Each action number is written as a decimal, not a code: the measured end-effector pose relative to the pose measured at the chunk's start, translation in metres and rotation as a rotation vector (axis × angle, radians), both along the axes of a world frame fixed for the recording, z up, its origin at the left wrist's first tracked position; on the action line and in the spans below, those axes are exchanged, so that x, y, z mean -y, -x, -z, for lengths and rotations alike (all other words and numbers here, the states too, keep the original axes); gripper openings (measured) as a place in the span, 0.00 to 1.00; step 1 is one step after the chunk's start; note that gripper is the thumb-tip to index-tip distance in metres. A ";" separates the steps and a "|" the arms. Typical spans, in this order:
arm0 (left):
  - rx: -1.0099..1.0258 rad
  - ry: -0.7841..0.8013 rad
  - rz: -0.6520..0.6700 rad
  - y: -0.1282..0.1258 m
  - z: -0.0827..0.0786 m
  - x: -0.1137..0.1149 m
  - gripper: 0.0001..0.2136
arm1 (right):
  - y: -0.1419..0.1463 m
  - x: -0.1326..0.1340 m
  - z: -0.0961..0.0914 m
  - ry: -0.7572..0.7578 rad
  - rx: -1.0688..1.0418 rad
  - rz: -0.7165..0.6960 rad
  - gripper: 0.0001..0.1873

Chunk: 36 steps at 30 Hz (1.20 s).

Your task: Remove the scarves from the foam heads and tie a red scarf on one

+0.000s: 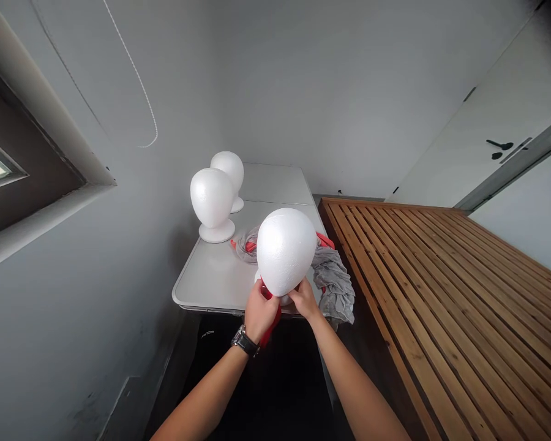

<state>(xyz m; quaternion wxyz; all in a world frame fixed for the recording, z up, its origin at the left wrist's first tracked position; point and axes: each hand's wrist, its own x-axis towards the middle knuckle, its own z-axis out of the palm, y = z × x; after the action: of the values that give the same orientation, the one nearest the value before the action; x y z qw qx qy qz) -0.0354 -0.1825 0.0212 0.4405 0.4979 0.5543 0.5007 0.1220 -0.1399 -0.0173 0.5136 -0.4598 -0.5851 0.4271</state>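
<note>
A white foam mannequin head (285, 250) stands at the near edge of a white folding table (211, 278). My left hand (259, 311), with a wristwatch on the wrist, is closed on a red cloth (270, 327) at the head's neck. My right hand (305, 299) pinches at the same neck from the right; what its fingers hold is hidden. A grey cloth (335, 283) lies behind and right of the head and hangs over the table edge. More red fabric (325, 240) shows behind the head.
Two more white foam heads (212, 202) (229, 174) stand at the table's far left, near the grey wall. A slatted wooden platform (441, 288) runs along the right. A window frame (9, 171) is at left, a white door (500, 147) at far right.
</note>
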 end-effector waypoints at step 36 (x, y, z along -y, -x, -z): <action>0.394 0.145 0.069 0.003 0.016 0.010 0.22 | 0.027 0.041 -0.013 0.621 -0.536 0.169 0.24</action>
<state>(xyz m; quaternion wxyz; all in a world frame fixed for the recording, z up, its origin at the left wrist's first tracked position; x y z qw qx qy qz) -0.0388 -0.1924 0.0051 0.5919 0.3761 0.4748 0.5317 0.0955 -0.1808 -0.0039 0.5178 -0.5120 -0.2345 0.6440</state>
